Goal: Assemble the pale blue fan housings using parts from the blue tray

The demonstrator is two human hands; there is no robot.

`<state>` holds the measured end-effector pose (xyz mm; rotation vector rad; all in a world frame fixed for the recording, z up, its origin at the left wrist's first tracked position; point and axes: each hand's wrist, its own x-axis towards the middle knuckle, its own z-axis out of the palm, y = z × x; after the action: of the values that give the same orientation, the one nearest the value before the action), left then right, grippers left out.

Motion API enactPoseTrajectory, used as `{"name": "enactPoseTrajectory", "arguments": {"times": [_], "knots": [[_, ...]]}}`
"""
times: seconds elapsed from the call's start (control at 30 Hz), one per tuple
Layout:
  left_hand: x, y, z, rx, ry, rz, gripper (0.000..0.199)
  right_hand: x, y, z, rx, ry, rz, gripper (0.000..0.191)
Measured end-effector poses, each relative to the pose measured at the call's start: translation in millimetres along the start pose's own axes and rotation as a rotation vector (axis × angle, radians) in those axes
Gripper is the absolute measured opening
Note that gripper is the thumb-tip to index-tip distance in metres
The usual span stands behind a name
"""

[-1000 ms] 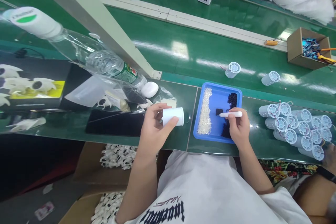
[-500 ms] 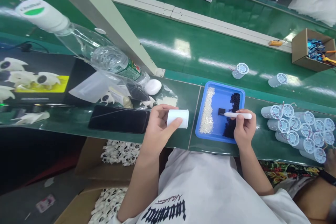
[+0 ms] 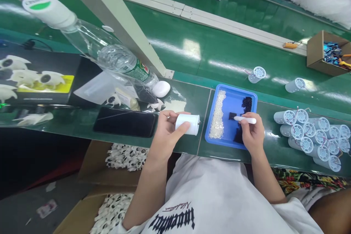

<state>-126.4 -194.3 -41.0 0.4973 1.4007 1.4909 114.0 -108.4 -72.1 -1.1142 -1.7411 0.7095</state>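
Observation:
My left hand (image 3: 170,131) is closed around a white plastic cylinder (image 3: 189,123), which lies on its side in the fingers with its end turned to the right. In my right hand (image 3: 253,131) is a white pen-shaped tool (image 3: 245,120), pinched between thumb and fingers. Its thin tip points left, at a small black square (image 3: 232,116) inside the blue tray (image 3: 214,140); whether tip and square touch I cannot tell. Small clear-white pieces (image 3: 217,117) fill the tray's left side, and small black pieces (image 3: 246,104) its right, partly hidden by my right hand.
Several pale-blue slotted cylinders (image 3: 309,129) with wires stand grouped at the right. Two more cylinders (image 3: 257,75) stand beyond the tray. A black phone (image 3: 125,122), a water bottle (image 3: 115,56) and a slanted metal post (image 3: 128,25) are at the left. Cardboard boxes (image 3: 93,161) of white parts sit below.
The cylinder in my left hand has turned a little, showing a small metal bit at its right end. My right hand and the white tool have shifted slightly left. The view has moved slightly.

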Motion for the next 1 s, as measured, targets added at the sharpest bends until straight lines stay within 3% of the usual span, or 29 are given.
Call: {"name": "enactPoseTrajectory", "arguments": {"times": [0.23, 0.4, 0.67, 0.73, 0.9, 1.0], "knots": [[-8, 8, 12.2, -0.057, -0.002, -0.111, 0.055, -10, -43, 0, 0.424, 0.008, 0.02, 0.009], [-10, 3, 22.4, -0.152, 0.041, -0.113, 0.055, -20, -59, -4, 0.557, -0.082, 0.039, 0.013], [-15, 0, 31.1, -0.207, -0.011, -0.069, 0.045, -29, -61, 0, 0.496, -0.172, -0.045, 0.016], [-16, -1, 30.3, -0.201, -0.004, -0.058, 0.045, -28, -59, 1, 0.477, -0.138, -0.043, 0.014], [-15, -2, 25.7, -0.207, 0.07, -0.053, 0.05, -11, -37, -3, 0.291, 0.102, -0.085, 0.01], [-13, -1, 22.9, -0.215, 0.11, -0.068, 0.052, -2, -19, -5, 0.107, 0.082, -0.052, 0.012]]}}
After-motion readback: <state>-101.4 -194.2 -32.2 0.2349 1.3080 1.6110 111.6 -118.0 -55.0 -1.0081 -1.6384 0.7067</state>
